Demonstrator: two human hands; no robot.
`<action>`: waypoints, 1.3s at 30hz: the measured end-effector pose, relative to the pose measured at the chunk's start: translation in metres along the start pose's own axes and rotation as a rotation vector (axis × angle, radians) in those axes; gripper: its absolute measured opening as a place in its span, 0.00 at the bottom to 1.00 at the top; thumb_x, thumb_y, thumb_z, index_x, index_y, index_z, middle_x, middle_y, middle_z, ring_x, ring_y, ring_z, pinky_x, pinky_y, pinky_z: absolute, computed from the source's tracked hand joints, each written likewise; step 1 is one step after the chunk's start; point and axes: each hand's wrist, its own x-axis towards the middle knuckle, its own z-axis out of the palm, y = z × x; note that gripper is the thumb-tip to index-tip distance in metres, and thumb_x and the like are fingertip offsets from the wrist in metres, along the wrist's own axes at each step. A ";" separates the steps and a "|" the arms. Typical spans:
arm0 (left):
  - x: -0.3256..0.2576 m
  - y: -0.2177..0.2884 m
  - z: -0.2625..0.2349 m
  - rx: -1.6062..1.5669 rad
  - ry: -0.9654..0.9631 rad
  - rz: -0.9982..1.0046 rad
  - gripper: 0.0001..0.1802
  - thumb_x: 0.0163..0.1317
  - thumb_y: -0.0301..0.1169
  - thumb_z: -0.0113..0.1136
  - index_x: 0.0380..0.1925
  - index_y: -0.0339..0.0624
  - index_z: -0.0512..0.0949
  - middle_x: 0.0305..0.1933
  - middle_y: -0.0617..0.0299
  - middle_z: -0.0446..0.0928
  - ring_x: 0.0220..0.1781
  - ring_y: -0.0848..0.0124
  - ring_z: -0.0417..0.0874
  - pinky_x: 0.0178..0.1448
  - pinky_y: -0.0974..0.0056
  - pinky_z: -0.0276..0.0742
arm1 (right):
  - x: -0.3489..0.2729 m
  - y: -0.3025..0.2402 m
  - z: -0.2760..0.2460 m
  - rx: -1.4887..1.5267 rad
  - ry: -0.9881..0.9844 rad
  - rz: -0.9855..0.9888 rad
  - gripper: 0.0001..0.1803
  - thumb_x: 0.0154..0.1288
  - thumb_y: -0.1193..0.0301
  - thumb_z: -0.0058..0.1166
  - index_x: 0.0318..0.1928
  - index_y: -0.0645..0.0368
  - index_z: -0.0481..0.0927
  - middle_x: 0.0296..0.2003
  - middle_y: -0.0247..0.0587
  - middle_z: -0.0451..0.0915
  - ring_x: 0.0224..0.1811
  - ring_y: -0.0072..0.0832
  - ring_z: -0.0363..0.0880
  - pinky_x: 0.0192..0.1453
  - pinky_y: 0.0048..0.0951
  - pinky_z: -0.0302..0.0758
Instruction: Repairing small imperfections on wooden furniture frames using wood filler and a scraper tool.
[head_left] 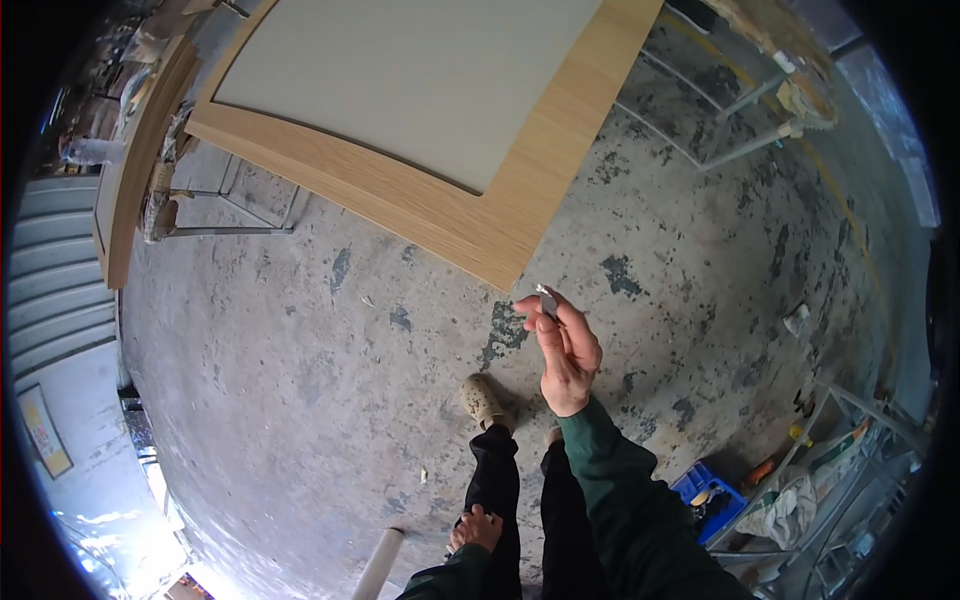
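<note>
1. The step in hand looks like holding up a small grey piece near the framed panel's lowest corner, right of centre in the frame.
2. The right hand pinches it between thumb and fingers; the left hand lies low against the dark trouser leg — whether it grips anything, I cannot tell.
3. Any next move would probably call for a steady, precise pinch.
4. The piece's long axis runs upward, leaning slightly left — whitish end uppermost.
</note>
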 end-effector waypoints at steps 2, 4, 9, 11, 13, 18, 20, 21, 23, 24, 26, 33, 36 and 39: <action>0.000 0.001 -0.002 0.004 -0.013 0.010 0.21 0.53 0.50 0.53 0.35 0.44 0.70 0.35 0.46 0.78 0.34 0.51 0.82 0.40 0.48 0.77 | -0.001 0.001 -0.001 -0.112 -0.003 0.014 0.13 0.68 0.77 0.46 0.51 0.66 0.75 0.44 0.43 0.78 0.38 0.25 0.75 0.41 0.24 0.73; -0.001 -0.002 -0.003 0.008 -0.023 0.021 0.21 0.53 0.50 0.53 0.35 0.44 0.70 0.36 0.46 0.77 0.34 0.50 0.82 0.39 0.48 0.77 | 0.002 0.006 0.000 -0.189 -0.017 -0.106 0.14 0.66 0.79 0.47 0.52 0.64 0.75 0.45 0.44 0.78 0.39 0.27 0.76 0.42 0.24 0.73; -0.003 0.005 -0.012 -0.036 -0.059 0.008 0.22 0.54 0.48 0.51 0.38 0.41 0.70 0.38 0.44 0.77 0.39 0.49 0.81 0.44 0.47 0.75 | 0.006 0.013 0.001 -0.310 -0.004 -0.272 0.19 0.61 0.84 0.50 0.53 0.59 0.76 0.45 0.45 0.77 0.41 0.33 0.77 0.45 0.26 0.74; -0.003 0.003 -0.011 -0.035 -0.063 0.007 0.22 0.54 0.48 0.51 0.37 0.41 0.70 0.37 0.44 0.77 0.39 0.49 0.81 0.44 0.47 0.75 | 0.006 0.017 0.002 -0.352 0.024 -0.257 0.19 0.60 0.85 0.51 0.52 0.59 0.77 0.44 0.42 0.77 0.42 0.31 0.75 0.44 0.26 0.73; -0.003 0.002 -0.010 -0.034 -0.067 0.006 0.21 0.54 0.48 0.51 0.37 0.41 0.70 0.37 0.44 0.77 0.39 0.50 0.81 0.44 0.47 0.75 | 0.005 0.020 0.004 -0.387 0.023 -0.275 0.17 0.62 0.83 0.50 0.52 0.61 0.76 0.44 0.41 0.76 0.43 0.31 0.74 0.45 0.26 0.72; -0.002 0.002 -0.009 -0.029 -0.034 0.017 0.20 0.55 0.47 0.51 0.36 0.41 0.70 0.36 0.44 0.78 0.37 0.50 0.82 0.43 0.48 0.75 | -0.001 0.028 0.005 -0.441 0.047 -0.313 0.17 0.62 0.83 0.51 0.52 0.61 0.76 0.43 0.40 0.75 0.43 0.31 0.73 0.45 0.27 0.72; -0.002 0.002 -0.008 -0.031 -0.034 0.017 0.20 0.55 0.47 0.51 0.36 0.41 0.70 0.36 0.44 0.78 0.37 0.50 0.82 0.43 0.48 0.75 | -0.003 0.028 0.004 -0.438 0.046 -0.330 0.23 0.55 0.88 0.53 0.52 0.56 0.77 0.43 0.37 0.76 0.40 0.30 0.70 0.43 0.27 0.69; -0.002 0.001 -0.008 -0.032 -0.028 0.014 0.20 0.55 0.47 0.51 0.35 0.41 0.70 0.35 0.44 0.78 0.37 0.50 0.82 0.43 0.48 0.76 | -0.003 0.027 0.004 -0.439 0.046 -0.328 0.23 0.55 0.88 0.53 0.52 0.56 0.77 0.43 0.37 0.76 0.40 0.30 0.70 0.43 0.27 0.69; -0.001 0.000 -0.007 -0.035 -0.026 0.013 0.20 0.55 0.47 0.51 0.35 0.41 0.70 0.35 0.44 0.78 0.37 0.50 0.82 0.43 0.48 0.76 | -0.004 0.024 0.001 -0.451 0.033 -0.325 0.24 0.55 0.88 0.53 0.52 0.56 0.78 0.43 0.36 0.76 0.40 0.30 0.69 0.43 0.27 0.68; -0.001 0.000 -0.007 -0.039 -0.023 0.012 0.20 0.55 0.47 0.51 0.35 0.41 0.70 0.36 0.44 0.78 0.37 0.49 0.82 0.43 0.48 0.76 | -0.003 0.021 0.001 -0.453 0.032 -0.322 0.24 0.55 0.88 0.53 0.52 0.56 0.78 0.43 0.36 0.76 0.40 0.30 0.69 0.43 0.27 0.68; -0.001 -0.002 -0.007 -0.039 -0.033 0.011 0.20 0.55 0.47 0.51 0.35 0.41 0.70 0.36 0.44 0.78 0.37 0.49 0.82 0.43 0.47 0.76 | 0.000 0.015 0.002 -0.473 0.056 -0.314 0.23 0.55 0.88 0.53 0.52 0.57 0.78 0.42 0.36 0.77 0.39 0.30 0.69 0.44 0.28 0.68; -0.002 0.002 -0.014 -0.047 -0.060 0.003 0.21 0.55 0.47 0.51 0.37 0.41 0.70 0.37 0.44 0.78 0.38 0.49 0.81 0.44 0.47 0.75 | 0.000 0.018 -0.002 -0.623 0.047 -0.367 0.25 0.52 0.89 0.51 0.51 0.58 0.78 0.42 0.38 0.78 0.40 0.29 0.73 0.46 0.28 0.65; 0.000 0.003 -0.011 -0.048 -0.057 -0.010 0.20 0.55 0.47 0.51 0.37 0.42 0.70 0.37 0.44 0.78 0.38 0.49 0.81 0.44 0.47 0.75 | -0.001 0.013 -0.009 -0.682 0.027 -0.355 0.25 0.52 0.89 0.51 0.52 0.58 0.78 0.41 0.38 0.78 0.41 0.29 0.73 0.46 0.29 0.66; -0.002 0.005 -0.014 -0.047 -0.059 -0.011 0.20 0.55 0.47 0.51 0.37 0.42 0.70 0.37 0.44 0.78 0.39 0.49 0.81 0.44 0.47 0.75 | -0.002 0.006 -0.013 -0.666 0.038 -0.325 0.23 0.54 0.87 0.53 0.52 0.58 0.78 0.41 0.37 0.78 0.40 0.29 0.72 0.45 0.28 0.66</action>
